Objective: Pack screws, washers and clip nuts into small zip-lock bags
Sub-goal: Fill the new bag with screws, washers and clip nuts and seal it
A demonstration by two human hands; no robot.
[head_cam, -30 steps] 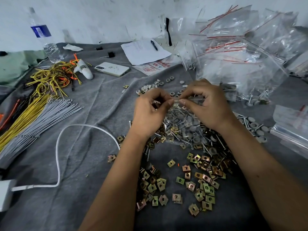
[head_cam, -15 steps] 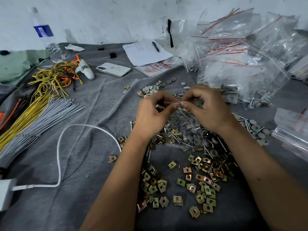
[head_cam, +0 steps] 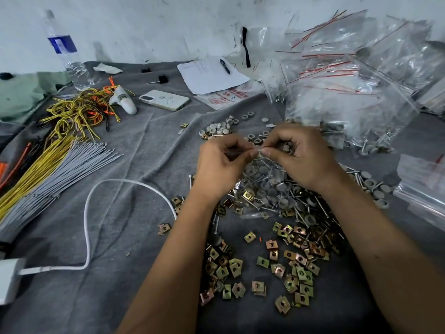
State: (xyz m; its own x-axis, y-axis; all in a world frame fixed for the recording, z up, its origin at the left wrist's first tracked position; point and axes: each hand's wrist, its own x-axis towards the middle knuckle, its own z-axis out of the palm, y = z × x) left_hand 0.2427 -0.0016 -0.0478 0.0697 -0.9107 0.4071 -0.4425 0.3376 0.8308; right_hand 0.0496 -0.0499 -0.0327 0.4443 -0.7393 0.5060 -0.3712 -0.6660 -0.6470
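Both hands pinch the top edge of a small clear zip-lock bag (head_cam: 258, 169) at frame centre — left hand (head_cam: 222, 165) and right hand (head_cam: 304, 157) each have thumb and forefinger closed on the strip, fingertips almost meeting; other fingers curled. Grip is a tight pinch, nothing else held. Bag hangs below the fingers over the pile of silver screws (head_cam: 284, 196); it seems to hold screws and grey parts already, though the film is hard to separate from the pile behind. Likely step: pressing the zip closed.

Handling, judged: thin film, soft, slippery, light empty but bottom-heavy once loaded; screw points could pierce it. Best taken at the stiffer zip strip, not the body.

Brass-coloured square clip nuts (head_cam: 277, 261) are scattered lower centre, grey round washers (head_cam: 221, 128) just above the hands, on the grey cloth tabletop (head_cam: 125, 225). Heap of clear red-striped bags (head_cam: 349, 88) upper right.
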